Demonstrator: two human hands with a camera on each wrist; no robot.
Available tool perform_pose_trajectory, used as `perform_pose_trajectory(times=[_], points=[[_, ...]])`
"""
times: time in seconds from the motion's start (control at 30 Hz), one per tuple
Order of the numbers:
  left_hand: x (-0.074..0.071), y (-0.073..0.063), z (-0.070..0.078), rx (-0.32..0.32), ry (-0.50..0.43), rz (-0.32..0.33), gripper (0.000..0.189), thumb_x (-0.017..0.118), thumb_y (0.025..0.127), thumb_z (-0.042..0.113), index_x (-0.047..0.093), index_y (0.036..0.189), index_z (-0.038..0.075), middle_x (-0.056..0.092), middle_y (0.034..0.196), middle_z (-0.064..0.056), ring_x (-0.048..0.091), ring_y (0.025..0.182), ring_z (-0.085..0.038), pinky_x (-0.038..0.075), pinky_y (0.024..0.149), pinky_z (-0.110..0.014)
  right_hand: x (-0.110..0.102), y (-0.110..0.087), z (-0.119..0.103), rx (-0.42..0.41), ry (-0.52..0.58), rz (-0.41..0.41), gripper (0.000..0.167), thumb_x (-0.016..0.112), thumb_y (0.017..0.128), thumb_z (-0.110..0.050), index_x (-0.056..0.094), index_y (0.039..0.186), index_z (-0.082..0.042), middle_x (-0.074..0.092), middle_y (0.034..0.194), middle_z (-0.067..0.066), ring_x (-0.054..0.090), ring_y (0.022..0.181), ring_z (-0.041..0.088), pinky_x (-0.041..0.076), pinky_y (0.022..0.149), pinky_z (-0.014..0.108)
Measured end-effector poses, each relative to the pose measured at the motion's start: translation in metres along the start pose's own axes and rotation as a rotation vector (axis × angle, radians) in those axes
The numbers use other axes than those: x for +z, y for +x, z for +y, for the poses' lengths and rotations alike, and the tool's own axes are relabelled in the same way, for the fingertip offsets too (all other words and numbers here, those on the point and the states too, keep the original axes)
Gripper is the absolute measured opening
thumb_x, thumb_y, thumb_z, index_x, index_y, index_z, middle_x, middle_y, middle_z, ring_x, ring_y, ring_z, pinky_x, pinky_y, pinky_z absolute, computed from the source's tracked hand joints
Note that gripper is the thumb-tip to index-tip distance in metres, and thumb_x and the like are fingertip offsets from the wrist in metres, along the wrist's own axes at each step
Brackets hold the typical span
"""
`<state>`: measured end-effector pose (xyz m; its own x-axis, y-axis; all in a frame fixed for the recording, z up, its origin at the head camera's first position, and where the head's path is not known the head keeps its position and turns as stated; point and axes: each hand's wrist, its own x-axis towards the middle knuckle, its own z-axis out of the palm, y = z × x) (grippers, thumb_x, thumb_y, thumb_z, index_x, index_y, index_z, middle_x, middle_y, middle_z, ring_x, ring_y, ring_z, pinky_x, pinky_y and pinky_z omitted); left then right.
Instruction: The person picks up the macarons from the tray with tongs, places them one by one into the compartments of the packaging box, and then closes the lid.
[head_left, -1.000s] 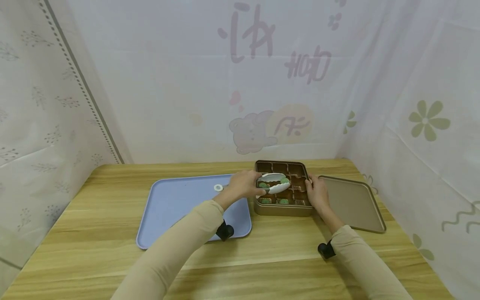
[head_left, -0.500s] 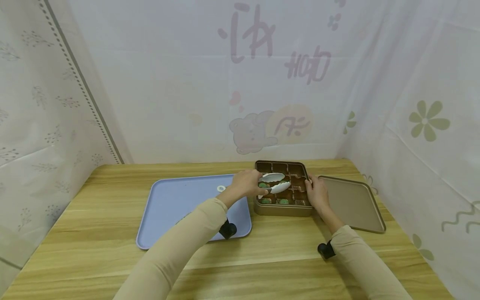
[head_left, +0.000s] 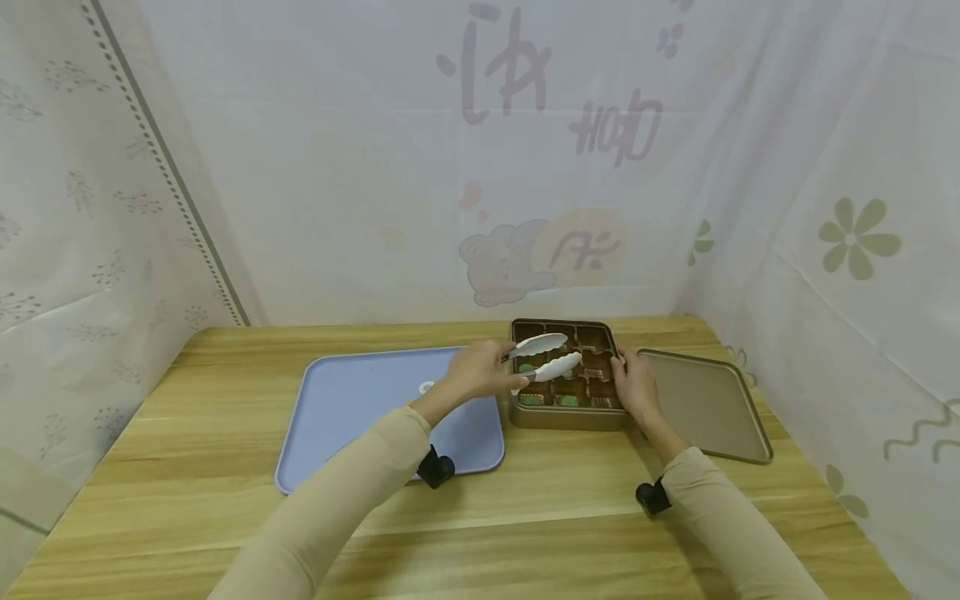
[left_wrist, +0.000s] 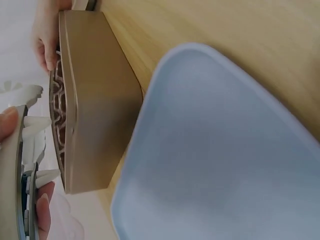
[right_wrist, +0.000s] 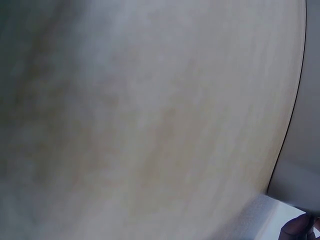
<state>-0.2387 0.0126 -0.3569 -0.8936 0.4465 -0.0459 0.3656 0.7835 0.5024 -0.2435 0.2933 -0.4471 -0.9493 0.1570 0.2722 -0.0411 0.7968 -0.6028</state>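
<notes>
A pair of tongs with white scalloped tips [head_left: 557, 367] is held in my left hand [head_left: 476, 369]. Its two arms are spread apart over a brown-gold box [head_left: 568, 419], with nothing gripped between the tips. Divided into compartments, the box has small green pieces [head_left: 568, 401] in the front and middle rows. My right hand [head_left: 636, 387] grips the box at its right rim. In the left wrist view the thumb and a fingertip [left_wrist: 43, 212] press the tongs from either side, near the box wall [left_wrist: 100, 100]. The right wrist view shows mostly tabletop and the box's side [right_wrist: 300, 155].
Left of the box lies a light blue tray [head_left: 352, 400], with a small white ring [head_left: 426, 387] partly hidden behind the left wrist. A flat gold lid [head_left: 701, 404] lies to the right, under the right forearm's far side. Printed curtains stand behind the wooden table [head_left: 540, 517].
The tongs spread and let go of a green piece over the middle row, then rose slightly. My left hand shifted a little left. The right hand stays on the box.
</notes>
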Motion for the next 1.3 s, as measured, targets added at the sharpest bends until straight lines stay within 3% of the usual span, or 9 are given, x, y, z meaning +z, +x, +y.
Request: perform_pose_trajectory(times=[0.13,0.57,0.8,0.87,0.97,1.1,1.17,1.23,1.3], points=[[-0.005,-0.014,-0.015,0.013,-0.069,0.026,0.067,0.071,0.081,0.041,0.050,0.137,0.012,0.036,0.055,0.004,0.034,0.051,-0.011,0.032,0.048,-0.026,0.000,0.000,-0.001,-0.008,-0.006,-0.002,0.038,0.046,0.099,-0.012,0.049,0.130,0.009,0.055,0.090,0.025,0.049,0.083,0.035,0.039,0.069,0.046],[-0.026,-0.089,-0.079,-0.027,-0.146,0.048,0.068,0.074,0.078,0.037,0.052,0.134,0.007,0.036,0.055,0.003,0.028,0.046,-0.010,0.024,0.043,-0.025,-0.002,0.001,-0.002,0.013,-0.014,-0.019,0.039,0.045,0.100,-0.014,0.048,0.132,0.008,0.056,0.094,0.027,0.051,0.086,0.037,0.042,0.072,0.048],[-0.035,-0.132,-0.109,-0.079,-0.091,0.062,0.068,0.075,0.077,0.038,0.053,0.134,0.006,0.037,0.054,0.003,0.029,0.047,-0.010,0.025,0.044,-0.025,-0.002,0.001,-0.001,0.004,-0.003,-0.015,0.039,0.045,0.099,-0.013,0.047,0.132,0.009,0.056,0.095,0.028,0.051,0.087,0.038,0.042,0.073,0.049],[-0.037,-0.144,-0.116,-0.083,-0.076,0.071,0.069,0.075,0.077,0.038,0.053,0.133,0.004,0.044,0.061,0.001,0.030,0.051,-0.011,0.027,0.046,-0.026,-0.002,0.000,-0.001,0.006,0.002,-0.016,0.039,0.045,0.099,-0.013,0.047,0.132,0.009,0.056,0.096,0.028,0.051,0.088,0.038,0.041,0.073,0.049],[-0.039,-0.162,-0.124,-0.081,-0.056,0.082,0.070,0.076,0.077,0.039,0.053,0.132,0.002,0.063,0.087,-0.010,0.032,0.056,-0.012,0.030,0.050,-0.027,-0.002,0.000,-0.001,0.007,0.007,-0.024,0.039,0.044,0.100,-0.013,0.047,0.132,0.009,0.055,0.096,0.029,0.050,0.088,0.038,0.041,0.074,0.049],[-0.041,-0.184,-0.133,-0.076,-0.056,0.094,0.071,0.075,0.077,0.040,0.053,0.131,-0.001,0.059,0.121,-0.022,0.043,0.062,-0.012,0.035,0.054,-0.028,-0.002,0.000,-0.001,-0.001,0.011,-0.033,0.040,0.044,0.100,-0.013,0.046,0.133,0.010,0.055,0.097,0.029,0.050,0.088,0.038,0.041,0.074,0.049],[-0.042,-0.193,-0.136,-0.076,-0.054,0.117,0.070,0.075,0.077,0.040,0.054,0.130,-0.002,0.059,0.123,-0.022,0.057,0.074,-0.018,0.044,0.058,-0.032,-0.002,0.000,-0.002,-0.005,0.014,-0.034,0.040,0.044,0.100,-0.012,0.046,0.133,0.010,0.054,0.096,0.028,0.049,0.086,0.037,0.041,0.072,0.048],[-0.043,-0.202,-0.139,-0.087,-0.047,0.130,0.071,0.075,0.077,0.041,0.054,0.129,-0.001,0.059,0.124,-0.022,0.058,0.077,-0.020,0.045,0.059,-0.033,-0.002,0.000,-0.002,-0.008,0.013,-0.028,0.039,0.044,0.100,-0.012,0.046,0.132,0.010,0.055,0.094,0.028,0.050,0.085,0.037,0.041,0.071,0.048],[-0.044,-0.209,-0.142,-0.094,-0.009,0.151,0.070,0.075,0.076,0.043,0.056,0.128,0.000,0.060,0.122,-0.022,0.061,0.099,-0.030,0.049,0.066,-0.040,-0.002,0.000,-0.002,-0.010,0.008,-0.025,0.039,0.044,0.100,-0.012,0.046,0.132,0.010,0.055,0.093,0.028,0.050,0.084,0.037,0.041,0.070,0.047]])
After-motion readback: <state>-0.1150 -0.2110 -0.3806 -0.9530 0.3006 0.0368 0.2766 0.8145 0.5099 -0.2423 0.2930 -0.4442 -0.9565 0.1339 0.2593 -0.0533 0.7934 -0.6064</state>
